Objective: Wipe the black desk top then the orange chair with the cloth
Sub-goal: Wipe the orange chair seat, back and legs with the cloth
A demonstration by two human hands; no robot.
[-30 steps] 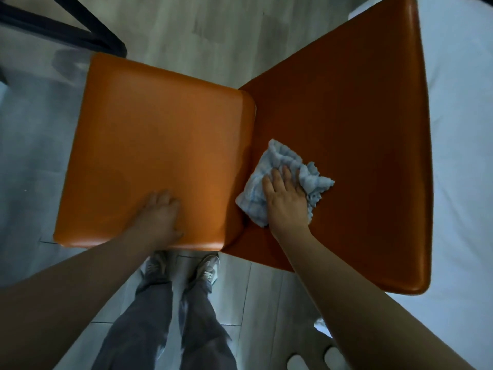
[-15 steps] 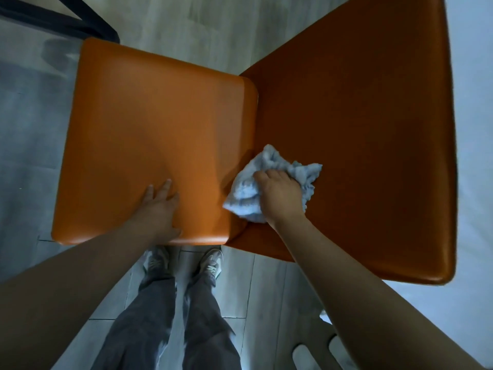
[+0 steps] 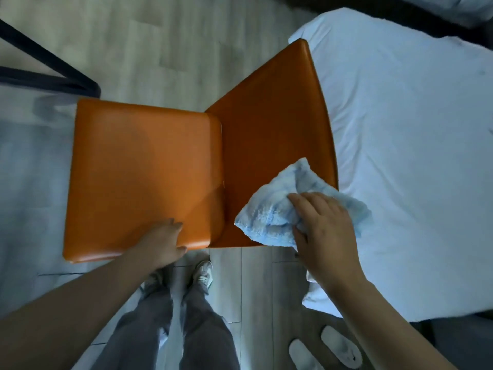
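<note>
The orange chair (image 3: 144,169) fills the middle of the head view, its seat on the left and its darker backrest (image 3: 269,124) rising to the right. My right hand (image 3: 325,228) grips a crumpled light blue cloth (image 3: 277,209) at the near right corner of the backrest, the cloth overhanging its top edge. My left hand (image 3: 162,241) lies flat on the near edge of the seat, fingers spread. The black desk top is out of sight.
A bed with a white sheet (image 3: 413,156) stands right behind the chair back on the right. Black desk legs (image 3: 53,73) cross the floor at upper left. My feet (image 3: 202,273) stand just before the seat, and white slippers (image 3: 328,348) lie at lower right.
My right hand has slid the cloth from the seat-back crease to the right, out to the backrest's top edge. The view has pulled back, showing the bed. My left hand stays on the seat.
</note>
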